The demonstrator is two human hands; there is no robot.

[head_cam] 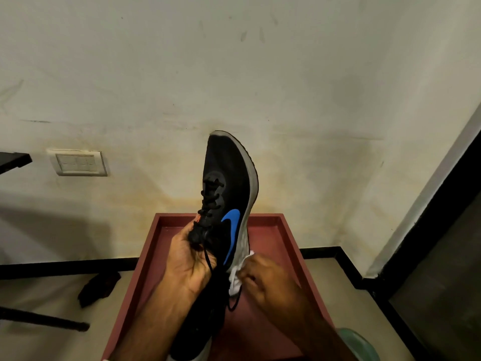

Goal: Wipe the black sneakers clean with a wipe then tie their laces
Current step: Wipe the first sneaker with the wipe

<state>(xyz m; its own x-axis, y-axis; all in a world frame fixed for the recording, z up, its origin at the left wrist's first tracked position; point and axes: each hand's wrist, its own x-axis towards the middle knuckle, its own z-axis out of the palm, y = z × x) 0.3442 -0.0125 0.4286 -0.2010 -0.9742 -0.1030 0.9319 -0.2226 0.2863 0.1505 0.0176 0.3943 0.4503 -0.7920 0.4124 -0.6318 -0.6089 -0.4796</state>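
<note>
The black sneaker [226, 183] with a blue swoosh and a grey-white sole is held in the air above the red desk [270, 217], toe pointing up toward the wall and heel down between the two hands. The left hand [190, 259] grips it at the tongue and upper lacing, fingers curled round that part of the shoe. The black laces [212, 199] run loosely through the eyelets, and one free end hangs below the heel.

The right hand [265, 277] is closed round a crumpled white wipe [238, 277] and presses it against the sole side of the heel.

The red desk has a raised rim all round, like a shallow tray. Inside that rim, beneath the left forearm, lies a second dark shoe [200, 324] with a pale sole edge at the bottom of the view; most of it is hidden by the arm, and its laces cannot be made out.

On the floor to the left of the desk lies a dark crumpled cloth [99, 285], with a dark bar [44, 321] nearer the camera. A white switch plate [78, 162] sits on the stained wall. A green rounded object [356, 342] shows at the lower right edge.
</note>
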